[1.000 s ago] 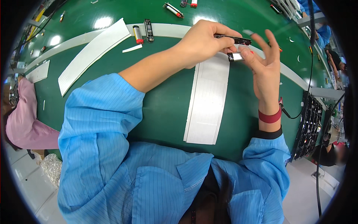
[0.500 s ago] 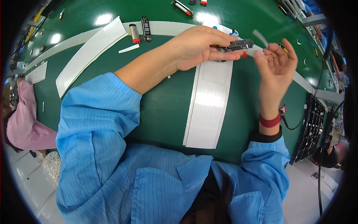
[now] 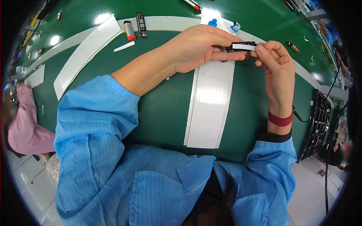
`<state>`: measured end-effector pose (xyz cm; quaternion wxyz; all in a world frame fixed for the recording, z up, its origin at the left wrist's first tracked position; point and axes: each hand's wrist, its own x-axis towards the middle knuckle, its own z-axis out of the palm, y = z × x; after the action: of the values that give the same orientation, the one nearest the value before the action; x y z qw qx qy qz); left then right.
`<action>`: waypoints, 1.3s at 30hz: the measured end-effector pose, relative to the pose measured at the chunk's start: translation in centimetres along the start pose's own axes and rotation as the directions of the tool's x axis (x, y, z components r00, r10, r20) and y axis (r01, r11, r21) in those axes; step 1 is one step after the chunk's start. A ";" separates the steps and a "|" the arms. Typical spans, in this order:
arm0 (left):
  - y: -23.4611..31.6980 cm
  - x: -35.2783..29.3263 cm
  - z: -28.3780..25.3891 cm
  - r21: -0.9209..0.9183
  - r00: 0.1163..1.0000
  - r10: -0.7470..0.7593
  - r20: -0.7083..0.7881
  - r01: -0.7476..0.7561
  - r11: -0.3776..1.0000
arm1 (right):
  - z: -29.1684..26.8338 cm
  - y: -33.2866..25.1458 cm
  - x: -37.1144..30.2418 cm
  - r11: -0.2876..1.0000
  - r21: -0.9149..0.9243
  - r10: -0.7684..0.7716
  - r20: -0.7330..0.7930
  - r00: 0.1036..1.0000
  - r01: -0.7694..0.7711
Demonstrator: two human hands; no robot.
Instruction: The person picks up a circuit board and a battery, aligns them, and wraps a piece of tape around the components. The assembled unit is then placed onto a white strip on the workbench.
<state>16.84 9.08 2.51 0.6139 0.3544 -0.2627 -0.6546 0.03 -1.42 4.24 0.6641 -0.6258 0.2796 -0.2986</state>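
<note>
My left hand (image 3: 205, 47) grips a small black electronic module (image 3: 228, 49) between thumb and fingers, its far end sticking out to the right. Pinched in my right hand (image 3: 277, 62) is a short white strip (image 3: 244, 47), which lies across the face of the module; whether it sticks there I cannot tell. A bit of red shows under the module by my left fingertips. Below my hands, long white sheets (image 3: 211, 101) lie stacked on the green mat. A red band with a cord circles my right wrist.
To the left lie a curved white sheet (image 3: 88, 54), a cylindrical battery cell (image 3: 129, 30), another black module (image 3: 141, 25) and a loose white strip (image 3: 124, 46). Blue-capped bottles (image 3: 234, 27) stand beyond my hands. A black rack of parts (image 3: 315, 124) is at right. A person's pink sleeve (image 3: 28, 124) shows at left.
My right hand has brought the white strip from beside the module, down and left onto its face. My left hand keeps hold of the module. The view has shifted slightly.
</note>
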 end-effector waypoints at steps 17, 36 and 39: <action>-0.2 -0.1 0.0 0.017 1.000 0.005 -0.024 -0.005 1.000 | 0.4 0.6 0.1 1.000 -0.016 0.004 -0.043 0.999 -0.005; -0.8 -0.5 0.6 0.101 0.998 0.053 -0.019 -0.050 0.994 | 1.6 1.0 -0.1 0.850 -0.373 -0.434 -0.096 0.896 0.372; -0.1 -0.8 0.9 0.188 0.998 0.011 0.058 -0.021 0.982 | -0.5 0.1 0.3 0.958 -0.217 -0.192 -0.007 0.981 0.186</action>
<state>16.09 9.76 3.13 0.5752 0.3900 -0.3437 -0.6316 -0.16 -1.94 4.10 0.5567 -0.7137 0.2587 -0.3373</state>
